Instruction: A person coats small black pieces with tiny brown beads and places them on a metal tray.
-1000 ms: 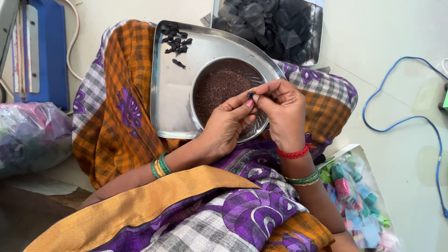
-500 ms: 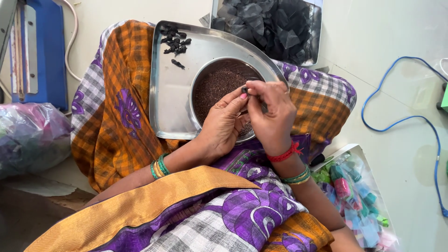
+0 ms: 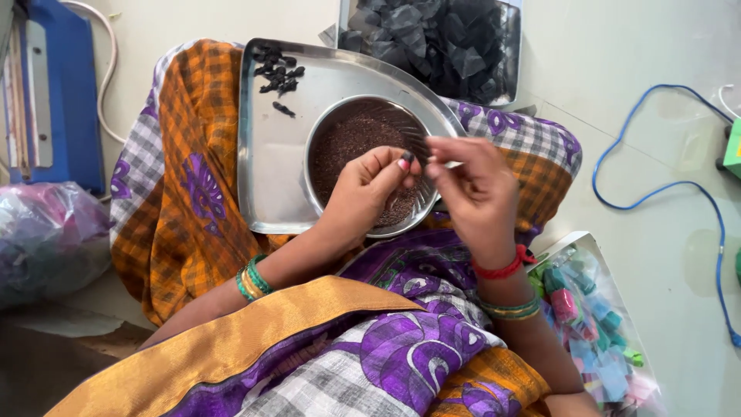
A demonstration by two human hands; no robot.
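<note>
A steel tray (image 3: 270, 154) lies on my lap, with a round steel bowl (image 3: 316, 139) of dark brown grains on it. My left hand (image 3: 367, 193) hovers over the bowl, its thumb and fingertips pinched on a small black piece (image 3: 408, 158). My right hand (image 3: 478, 193) faces it from the right, and its pinched fingertips meet the same piece. A little heap of small black pieces (image 3: 276, 76) sits at the tray's far corner.
A tray of black crumpled bits (image 3: 440, 42) stands beyond the lap. A clear bag of coloured small packets (image 3: 594, 324) lies to the right and a blue cable (image 3: 656, 185) beyond it. On the left are a blue box (image 3: 62, 100) and a plastic bag (image 3: 46, 239).
My right hand has drawn a little to the right and opened its wrist outward. Both hands stay fingertip to fingertip over the bowl.
</note>
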